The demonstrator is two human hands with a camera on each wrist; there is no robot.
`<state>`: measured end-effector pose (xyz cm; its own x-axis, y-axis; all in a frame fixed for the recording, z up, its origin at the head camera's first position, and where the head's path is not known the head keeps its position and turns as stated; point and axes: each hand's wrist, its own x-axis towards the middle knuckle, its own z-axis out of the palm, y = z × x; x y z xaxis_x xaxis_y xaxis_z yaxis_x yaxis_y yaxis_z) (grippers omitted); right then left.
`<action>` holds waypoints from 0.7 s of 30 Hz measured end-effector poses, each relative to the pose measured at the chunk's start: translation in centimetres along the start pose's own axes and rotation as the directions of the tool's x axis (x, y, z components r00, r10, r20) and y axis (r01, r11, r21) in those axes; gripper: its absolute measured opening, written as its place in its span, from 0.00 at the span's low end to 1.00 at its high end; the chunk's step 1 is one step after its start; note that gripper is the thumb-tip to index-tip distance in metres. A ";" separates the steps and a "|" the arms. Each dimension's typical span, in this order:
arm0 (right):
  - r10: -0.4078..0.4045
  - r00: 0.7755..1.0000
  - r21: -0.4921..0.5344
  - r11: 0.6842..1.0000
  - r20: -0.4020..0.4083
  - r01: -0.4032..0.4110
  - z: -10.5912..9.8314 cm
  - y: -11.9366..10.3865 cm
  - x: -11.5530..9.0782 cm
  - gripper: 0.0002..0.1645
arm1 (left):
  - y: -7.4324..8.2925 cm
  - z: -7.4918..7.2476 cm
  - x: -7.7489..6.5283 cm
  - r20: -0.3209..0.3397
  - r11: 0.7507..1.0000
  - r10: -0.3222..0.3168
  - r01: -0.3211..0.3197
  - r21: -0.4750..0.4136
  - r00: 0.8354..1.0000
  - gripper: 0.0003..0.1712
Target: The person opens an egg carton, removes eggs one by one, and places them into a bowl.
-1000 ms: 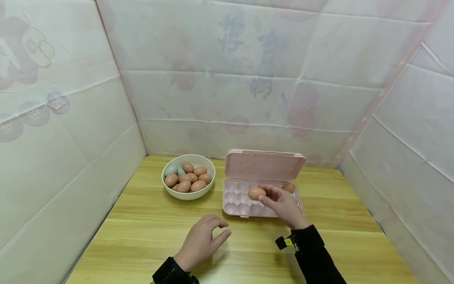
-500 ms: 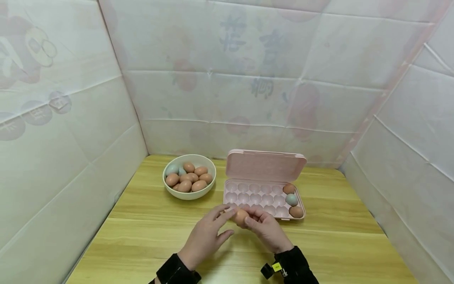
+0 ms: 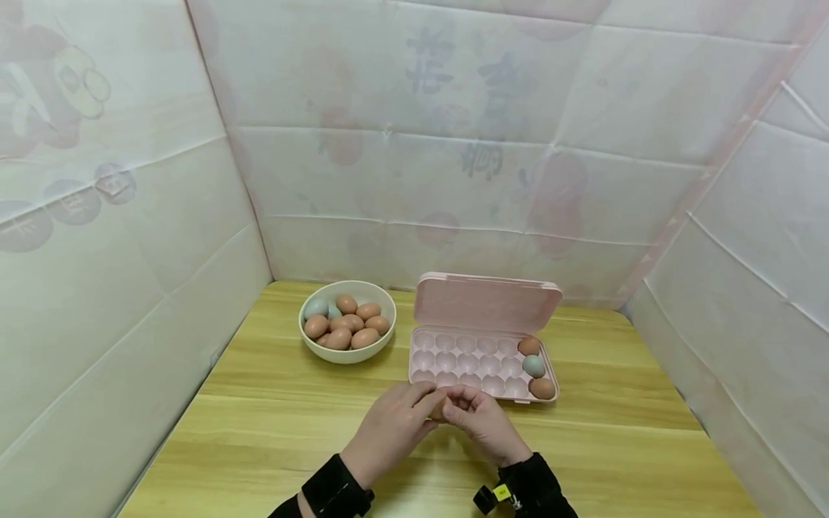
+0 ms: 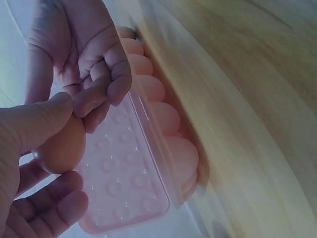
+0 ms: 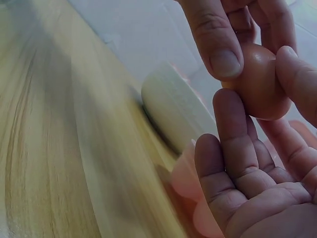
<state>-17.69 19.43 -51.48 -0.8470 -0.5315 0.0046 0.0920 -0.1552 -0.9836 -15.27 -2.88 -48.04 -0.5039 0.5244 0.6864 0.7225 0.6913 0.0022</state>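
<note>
A brown egg [image 5: 262, 87] is between my two hands, just in front of the pink egg box. In the left wrist view, the thumb and fingers of my left hand [image 3: 395, 424] pinch the egg from one side. My right hand [image 3: 486, 428] holds its other side; its thumb presses on the shell in the right wrist view. From the head view, the fingers cover most of the egg. The egg box [image 3: 488, 302] stands with its lid up. Its rightmost column holds a brown egg [image 3: 528, 346], a pale blue-green egg [image 3: 534, 366] and another brown egg [image 3: 542, 388].
A cream bowl [image 3: 346, 357] stands to the left of the box, filled with several brown eggs [image 3: 338, 339] and pale blue-green ones [image 3: 316, 308]. Everything rests on a wood-grain table [image 3: 259, 417], with white sheeting [image 3: 388, 173] around its back and sides.
My right hand has brought the brown egg from over the box down and left to the front. My left hand has moved to the egg and now grips it too.
</note>
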 end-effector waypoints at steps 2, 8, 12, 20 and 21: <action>0.000 1.000 -0.002 1.000 -0.005 0.000 0.1 0.1 0.0 0.14 | 0.0 0.1 0.0 -0.004 1.000 0.005 -0.005 0.007 1.000 0.26; -0.024 0.999 -0.009 1.000 0.031 0.024 0.0 0.4 0.1 0.17 | -0.4 0.0 0.3 -0.003 1.000 0.002 -0.002 -0.021 1.000 0.20; -0.024 0.999 -0.026 0.999 0.039 0.025 -0.3 0.4 -0.1 0.26 | -2.2 -1.2 1.0 0.004 0.999 -0.048 0.048 -0.014 0.999 0.22; 0.049 0.998 -0.079 0.996 -0.035 -0.051 -0.5 0.1 -0.4 0.37 | -10.2 -3.5 2.7 -0.025 0.958 -0.252 0.253 0.135 0.968 0.27; 0.048 0.998 -0.083 0.995 -0.037 -0.051 -0.5 0.1 -0.4 0.36 | -11.1 -3.6 2.9 -0.009 0.944 -0.301 0.299 0.142 0.954 0.28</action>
<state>-17.62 20.03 -51.69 -0.8602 -0.5075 -0.0495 0.0912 -0.0577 -0.9942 -23.05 -10.80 -43.46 -0.6938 0.2878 0.6601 0.4638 0.8798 0.1039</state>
